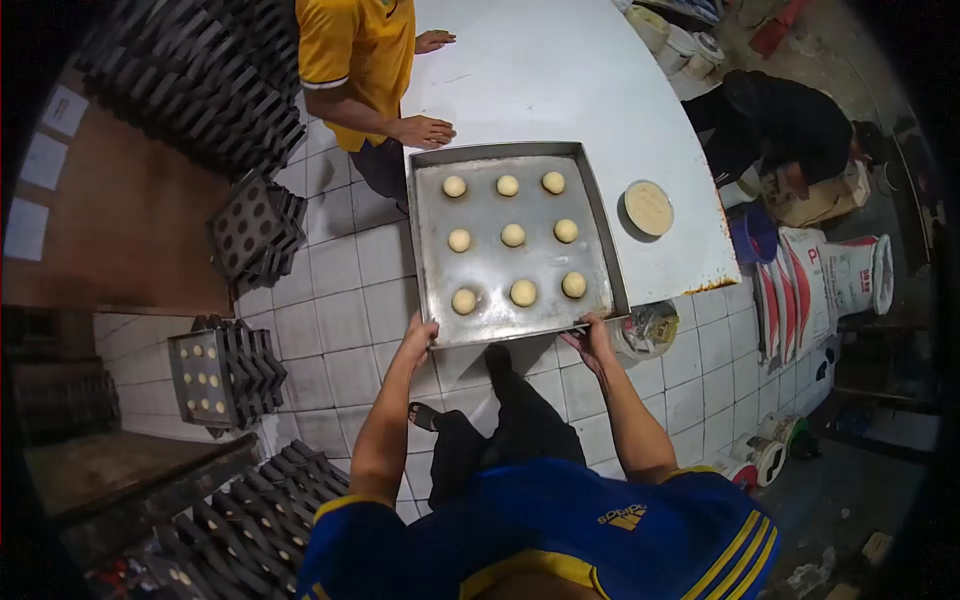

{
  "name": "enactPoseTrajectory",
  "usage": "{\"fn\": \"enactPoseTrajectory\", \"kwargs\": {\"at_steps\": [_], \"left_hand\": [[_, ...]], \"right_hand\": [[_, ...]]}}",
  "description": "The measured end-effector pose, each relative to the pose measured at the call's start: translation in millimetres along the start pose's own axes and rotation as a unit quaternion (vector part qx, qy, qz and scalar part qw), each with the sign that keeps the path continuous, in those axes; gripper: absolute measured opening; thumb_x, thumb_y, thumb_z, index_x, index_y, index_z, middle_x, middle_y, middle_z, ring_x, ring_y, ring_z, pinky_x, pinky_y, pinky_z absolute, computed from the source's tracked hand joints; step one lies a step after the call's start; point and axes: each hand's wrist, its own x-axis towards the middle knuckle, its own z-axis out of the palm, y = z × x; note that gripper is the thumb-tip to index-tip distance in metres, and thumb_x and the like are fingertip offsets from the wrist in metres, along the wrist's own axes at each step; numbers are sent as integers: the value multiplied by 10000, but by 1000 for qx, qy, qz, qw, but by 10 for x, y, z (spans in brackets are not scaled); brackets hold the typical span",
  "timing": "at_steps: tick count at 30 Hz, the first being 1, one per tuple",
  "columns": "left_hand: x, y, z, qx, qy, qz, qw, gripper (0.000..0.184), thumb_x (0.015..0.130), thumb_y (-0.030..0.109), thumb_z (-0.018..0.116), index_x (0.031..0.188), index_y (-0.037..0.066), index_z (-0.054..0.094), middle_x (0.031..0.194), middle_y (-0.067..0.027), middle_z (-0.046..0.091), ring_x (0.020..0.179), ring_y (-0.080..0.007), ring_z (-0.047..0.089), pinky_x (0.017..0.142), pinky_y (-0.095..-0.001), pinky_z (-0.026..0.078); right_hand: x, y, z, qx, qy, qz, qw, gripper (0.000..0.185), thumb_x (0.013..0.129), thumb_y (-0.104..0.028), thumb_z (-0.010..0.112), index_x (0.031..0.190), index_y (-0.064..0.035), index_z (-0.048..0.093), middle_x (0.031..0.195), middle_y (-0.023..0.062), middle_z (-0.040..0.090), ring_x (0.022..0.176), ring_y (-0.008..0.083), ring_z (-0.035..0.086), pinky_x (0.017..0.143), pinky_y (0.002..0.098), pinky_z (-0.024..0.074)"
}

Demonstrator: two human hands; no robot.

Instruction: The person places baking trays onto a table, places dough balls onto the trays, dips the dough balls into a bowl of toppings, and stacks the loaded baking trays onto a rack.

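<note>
- Nine pale dough balls [513, 235] sit apart in three rows of three on the floor of the square metal tray [480, 272].
- The tray is straight ahead of the wearer; its far part overlaps the white table [540, 80], its near part is above floor tiles [340, 270]. Whether its base touches the table cannot be told.
- The left hand [416, 338] pinches the tray's wall at the near left corner, thumb at the rim; its other fingers are mostly hidden.
- The right hand [592, 342] grips the tray's near wall close to the right corner, thumb at the rim, fingers reaching underneath.
- Just right of the tray, on the table, stands a round bowl [672, 212] of pale stuff.
- Beyond the tray's far left corner is a co-worker in a yellow shirt [355, 60], one hand [422, 131] at the table edge near the tray, the other farther off.
- Well left of the tray is a stack of dark trays [262, 372], pale rounds in its front one.
- Well right of the tray, a person in black [790, 115] bends down, with printed sacks [805, 290] nearby.
</note>
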Motion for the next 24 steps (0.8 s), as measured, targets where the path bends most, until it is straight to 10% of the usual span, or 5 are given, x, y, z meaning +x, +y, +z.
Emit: {"fn": "enactPoseTrajectory", "kwargs": {"at_steps": [8,11,13,19,24], "left_hand": [[398,292,461,242,130,152,949,618,888,218,765,1413,-50,580,1254,-287,697,1173,-375,701,1003,-503,562],[-253,456,518,267,294,123,909,699,876,353,790,1399,6,482,1215,-338,691,1146,-450,701,1003,-540,552],[-1138,563,283,84,182,61,978,686,903,368,758,1422,48,442,1204,-331,693,1101,-455,713,955,-551,573],[-3757,-1774,-326,-106,325,-79,937,618,939,306,744,1459,88,494,1162,-210,739,873,-281,750,587,-413,616],[-6367,-4684,-221,-3,704,-160,692,566,875,309,828,1311,8,627,1185,-243,708,1052,-388,684,899,-493,553]], "right_hand": [[1011,-316,-552,-100,-47,-11,994,473,1097,-362,530,1399,3,535,1363,209,640,1174,375,698,1004,500,643],[1009,-605,-610,-244,-202,49,947,517,1059,-564,537,1189,-76,651,949,64,703,846,195,691,775,308,592],[1012,-559,-543,-233,30,19,972,538,1055,-607,519,1163,-99,660,893,33,681,747,162,649,634,288,537],[22,115,48,-536,-258,256,762,585,1051,-667,508,1230,-138,682,981,-20,701,786,155,648,638,279,459],[-454,1887,801,-743,-339,204,540,485,1056,-513,588,1236,-72,680,943,36,707,781,182,663,654,332,501]]}}
